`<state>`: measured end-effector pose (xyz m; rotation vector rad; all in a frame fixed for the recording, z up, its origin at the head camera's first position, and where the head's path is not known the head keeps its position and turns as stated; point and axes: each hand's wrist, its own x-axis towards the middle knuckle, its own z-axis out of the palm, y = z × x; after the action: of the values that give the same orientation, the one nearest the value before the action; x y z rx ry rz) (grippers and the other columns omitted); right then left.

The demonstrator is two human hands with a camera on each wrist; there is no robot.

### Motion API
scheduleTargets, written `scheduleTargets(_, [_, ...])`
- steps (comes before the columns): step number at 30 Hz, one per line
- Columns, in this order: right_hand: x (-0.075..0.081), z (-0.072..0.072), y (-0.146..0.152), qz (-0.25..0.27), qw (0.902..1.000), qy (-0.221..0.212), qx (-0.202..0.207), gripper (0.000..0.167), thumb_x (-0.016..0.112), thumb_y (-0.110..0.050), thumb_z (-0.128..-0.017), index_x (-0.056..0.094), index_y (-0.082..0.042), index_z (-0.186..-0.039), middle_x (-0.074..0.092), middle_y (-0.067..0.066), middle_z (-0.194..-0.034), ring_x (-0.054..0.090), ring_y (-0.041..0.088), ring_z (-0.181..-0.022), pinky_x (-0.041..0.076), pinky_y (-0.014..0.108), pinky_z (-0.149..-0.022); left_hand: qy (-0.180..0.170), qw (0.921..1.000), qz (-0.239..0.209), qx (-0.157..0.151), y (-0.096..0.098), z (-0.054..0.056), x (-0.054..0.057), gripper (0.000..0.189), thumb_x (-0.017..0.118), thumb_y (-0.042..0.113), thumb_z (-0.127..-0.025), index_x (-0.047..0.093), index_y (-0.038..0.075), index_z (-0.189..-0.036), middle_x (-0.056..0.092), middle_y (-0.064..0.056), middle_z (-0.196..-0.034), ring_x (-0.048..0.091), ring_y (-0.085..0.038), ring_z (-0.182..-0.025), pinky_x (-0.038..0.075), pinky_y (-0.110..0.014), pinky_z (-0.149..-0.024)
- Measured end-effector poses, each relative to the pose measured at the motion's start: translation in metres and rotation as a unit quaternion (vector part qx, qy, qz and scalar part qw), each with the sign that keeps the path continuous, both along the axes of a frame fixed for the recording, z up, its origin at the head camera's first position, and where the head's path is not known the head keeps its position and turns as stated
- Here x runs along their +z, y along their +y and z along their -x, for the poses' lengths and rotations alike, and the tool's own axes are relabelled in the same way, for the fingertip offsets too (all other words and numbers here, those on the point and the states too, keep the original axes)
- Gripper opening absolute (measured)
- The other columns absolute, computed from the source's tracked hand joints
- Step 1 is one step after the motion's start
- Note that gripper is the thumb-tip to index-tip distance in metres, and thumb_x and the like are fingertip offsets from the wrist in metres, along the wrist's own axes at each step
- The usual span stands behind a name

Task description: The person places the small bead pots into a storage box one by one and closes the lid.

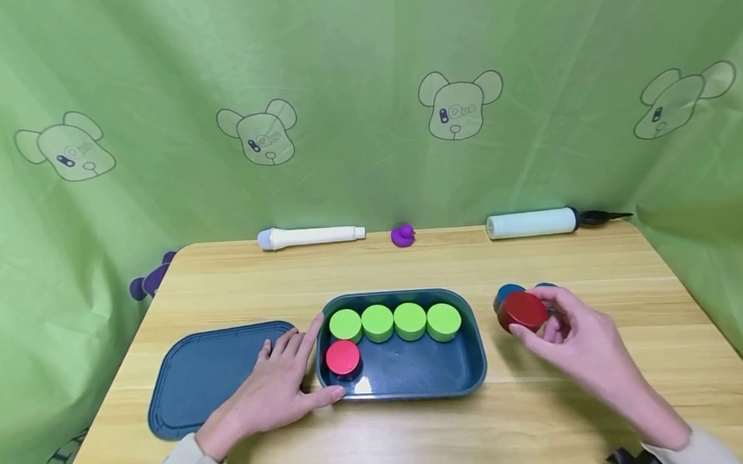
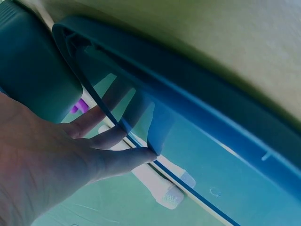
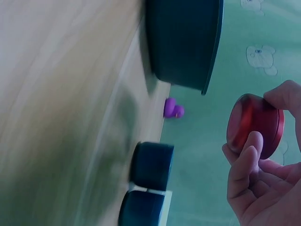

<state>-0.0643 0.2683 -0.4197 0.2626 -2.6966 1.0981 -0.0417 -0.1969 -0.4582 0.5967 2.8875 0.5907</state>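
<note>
My right hand (image 1: pixel 585 332) pinches a dark red round tin (image 1: pixel 523 310) between thumb and fingers, raised above the table to the right of a dark blue box (image 1: pixel 412 368). Behind the held tin stand two blue round tins (image 3: pixel 153 162), partly hidden in the head view. Several green round tins (image 1: pixel 378 322) line the box's far side. One pinkish-red tin (image 1: pixel 343 358) sits in its near left corner. With fingers spread, my left hand (image 1: pixel 275 383) rests at the box's left end, its thumb at the near rim. A flat blue lid (image 1: pixel 208 377) lies partly beneath that hand.
Along the table's far edge lie a white microphone (image 1: pixel 314 236), a purple toy duck (image 1: pixel 403 235) and a pale cylinder with a black nozzle (image 1: pixel 533 223). A green curtain (image 1: pixel 360 48) hangs behind and at both sides of the wooden table (image 1: pixel 448 440).
</note>
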Motion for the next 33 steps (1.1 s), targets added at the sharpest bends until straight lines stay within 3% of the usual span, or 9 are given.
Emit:
scheduleTargets(13, [-0.003,0.001,-0.037,-0.007,0.9986,0.014,0.051,0.055,0.096,-0.030,-0.088,0.069,-0.009,-0.132,0.065,-0.002,-0.080,0.060,0.013,-0.068,0.051,0.027,-0.056,-0.002,1.0000,-0.004,0.004,0.000,-0.001,0.000,0.113,0.057,0.085,-0.095,0.006,0.027,-0.178,0.045,-0.024,-0.164,0.036,-0.049,-0.154,0.019,-0.084,-0.117])
scheduleTargets(21, [-0.006,0.006,-0.061,0.013,0.9948,0.022,0.099,0.057,0.098,-0.028,-0.085,0.070,-0.018,-0.133,0.064,-0.006,-0.083,0.061,0.013,-0.071,0.052,0.026,-0.059,-0.004,1.0000,0.001,0.004,0.001,0.000,0.000,0.114,0.058,0.084,-0.095,0.005,0.028,-0.178,0.044,-0.024,-0.165,0.034,-0.049,-0.155,0.018,-0.082,-0.118])
scheduleTargets(28, [-0.011,0.009,-0.079,0.015,0.9899,0.057,0.129,0.058,0.098,-0.023,-0.083,0.071,-0.020,-0.135,0.067,-0.006,-0.104,0.059,0.011,-0.077,0.052,0.025,-0.062,-0.001,1.0000,0.002,0.005,0.001,0.000,0.000,0.115,0.056,0.087,-0.094,0.006,0.027,-0.178,0.045,-0.024,-0.164,0.035,-0.049,-0.154,0.018,-0.083,-0.118])
scheduleTargets(33, [-0.014,0.010,-0.089,0.002,0.9896,0.048,0.136,0.058,0.097,-0.028,-0.085,0.070,-0.022,-0.136,0.065,-0.010,-0.114,0.058,0.009,-0.085,0.053,0.025,-0.068,0.002,1.0000,-0.001,0.005,0.001,0.000,0.001,0.114,0.057,0.085,-0.095,0.007,0.027,-0.178,0.047,-0.022,-0.162,0.036,-0.048,-0.153,0.019,-0.083,-0.118])
